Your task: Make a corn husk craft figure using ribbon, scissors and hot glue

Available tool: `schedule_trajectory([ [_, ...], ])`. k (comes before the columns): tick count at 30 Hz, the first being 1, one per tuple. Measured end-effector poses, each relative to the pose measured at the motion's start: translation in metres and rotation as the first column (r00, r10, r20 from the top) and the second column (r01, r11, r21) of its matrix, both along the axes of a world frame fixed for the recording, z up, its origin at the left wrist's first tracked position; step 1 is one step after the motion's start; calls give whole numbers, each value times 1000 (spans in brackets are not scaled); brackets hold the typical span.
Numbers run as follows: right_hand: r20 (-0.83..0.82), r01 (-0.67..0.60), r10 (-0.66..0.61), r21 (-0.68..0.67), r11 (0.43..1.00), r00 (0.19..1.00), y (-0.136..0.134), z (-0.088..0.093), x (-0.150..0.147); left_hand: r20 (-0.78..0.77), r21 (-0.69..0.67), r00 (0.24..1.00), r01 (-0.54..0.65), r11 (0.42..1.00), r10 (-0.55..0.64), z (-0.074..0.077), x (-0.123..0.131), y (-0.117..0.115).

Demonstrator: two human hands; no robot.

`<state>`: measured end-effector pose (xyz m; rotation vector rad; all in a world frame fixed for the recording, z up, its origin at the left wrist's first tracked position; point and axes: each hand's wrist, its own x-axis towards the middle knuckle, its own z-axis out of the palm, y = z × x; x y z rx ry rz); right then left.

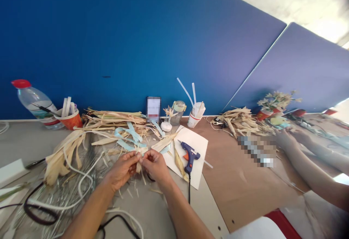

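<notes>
My left hand [127,168] and my right hand [155,163] meet above the table, fingertips pinched close together. Between them is a small pale piece of dried corn husk [139,167], gripped by both hands; its far end is partly covered by the fingers. Just beyond lie light blue strips [128,137] and more dried husks [163,142]. To the right of my right hand, a blue hot glue gun [190,155] with an orange trigger rests on a white sheet [200,146], beside a narrow curled husk [180,162].
Thin wires [68,199] and cords spread at left, near a tilted plastic bottle [36,102] and an orange cup [71,119]. A phone [153,108], a jar [178,112] and a cup with straws [195,117] stand by the blue partition [136,43]. A co-worker's arms [302,159] reach in from the right.
</notes>
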<state>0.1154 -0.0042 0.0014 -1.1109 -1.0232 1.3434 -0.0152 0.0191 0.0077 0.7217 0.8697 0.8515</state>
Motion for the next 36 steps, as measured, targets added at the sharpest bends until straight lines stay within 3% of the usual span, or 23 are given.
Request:
schedule_trajectory([
  [18, 173, 38, -45, 43, 998, 984, -8, 19, 0, -21, -37, 1000, 14, 999, -15, 6, 4, -5],
  [24, 285, 39, -86, 170, 985, 955, -11, 17, -2, -19, -58, 999, -35, 998, 34, 4, 2, -3],
  [26, 266, 57, -100, 165, 985, 959, -9, 16, -1, -18, -58, 998, -55, 997, 54, 4, 0, -1],
  [31, 33, 75, -78, 91, 993, 996, -1, 11, 8, -33, -54, 997, -72, 996, 71, 4, -1, 1],
  [36, 87, -5, 1, 46, 999, 996, 0, 9, 7, -61, -40, 997, -45, 998, 43, 3, 2, -1],
])
